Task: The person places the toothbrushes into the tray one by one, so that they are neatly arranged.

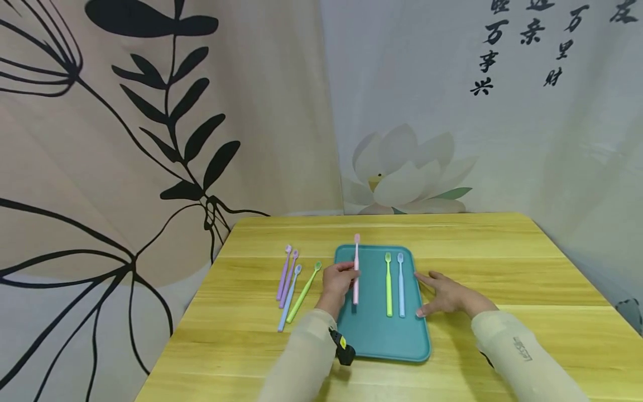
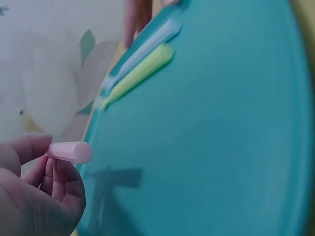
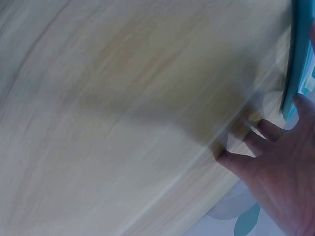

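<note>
My left hand [image 1: 337,285] pinches a pink toothbrush [image 1: 356,268] by its handle, bristle head pointing away, over the left part of a teal tray [image 1: 372,340]. In the left wrist view the pink handle's end [image 2: 74,152] sticks out between thumb and fingers, and a shadow falls on the tray below. On the tray's right half a green toothbrush [image 1: 389,286] and a blue toothbrush [image 1: 401,286] lie side by side. My right hand [image 1: 447,295] is at the tray's right edge, fingers spread, with thumb and fingertips at the rim; it holds nothing.
Left of the tray, on the wooden table [image 1: 231,346], lie two purple toothbrushes [image 1: 284,273], another blue toothbrush [image 1: 289,298] and another green toothbrush [image 1: 304,292]. Printed cloth [image 1: 281,111] hangs behind the table's far edge.
</note>
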A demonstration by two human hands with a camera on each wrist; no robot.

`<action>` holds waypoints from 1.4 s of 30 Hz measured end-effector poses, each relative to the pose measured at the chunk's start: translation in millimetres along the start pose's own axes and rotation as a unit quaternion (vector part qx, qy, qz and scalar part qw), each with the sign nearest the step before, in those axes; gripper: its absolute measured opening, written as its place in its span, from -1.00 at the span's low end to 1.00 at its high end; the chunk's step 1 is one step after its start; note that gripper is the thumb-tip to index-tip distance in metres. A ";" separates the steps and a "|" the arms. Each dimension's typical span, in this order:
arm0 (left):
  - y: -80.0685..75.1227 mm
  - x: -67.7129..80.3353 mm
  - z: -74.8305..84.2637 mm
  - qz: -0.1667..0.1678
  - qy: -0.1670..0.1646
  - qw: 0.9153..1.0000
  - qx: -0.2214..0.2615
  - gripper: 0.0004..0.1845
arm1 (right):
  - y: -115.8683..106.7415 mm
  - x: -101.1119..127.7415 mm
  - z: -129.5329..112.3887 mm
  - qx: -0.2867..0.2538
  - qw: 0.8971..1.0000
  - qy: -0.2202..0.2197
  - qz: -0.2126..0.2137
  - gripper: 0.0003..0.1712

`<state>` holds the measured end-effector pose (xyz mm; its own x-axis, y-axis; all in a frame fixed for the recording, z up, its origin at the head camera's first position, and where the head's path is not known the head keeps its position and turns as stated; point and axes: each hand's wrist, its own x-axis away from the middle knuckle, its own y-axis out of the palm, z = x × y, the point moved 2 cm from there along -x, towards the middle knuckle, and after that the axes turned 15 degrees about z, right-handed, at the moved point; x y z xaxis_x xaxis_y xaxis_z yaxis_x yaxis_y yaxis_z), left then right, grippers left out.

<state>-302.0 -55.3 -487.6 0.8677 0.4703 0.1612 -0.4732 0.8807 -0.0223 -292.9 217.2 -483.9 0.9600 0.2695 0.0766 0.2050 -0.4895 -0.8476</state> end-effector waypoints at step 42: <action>42.6 20.0 -12.3 -0.013 0.136 0.957 -0.257 -0.88 | 0.9 0.9 0.7 -0.006 1.000 -0.009 0.002 0.27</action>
<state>-303.0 -7.7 -497.5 0.9190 0.3830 -0.0936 -0.3740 0.7717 -0.5145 -292.0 217.6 -485.0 0.9573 0.2821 0.0629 0.2026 -0.4999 -0.8420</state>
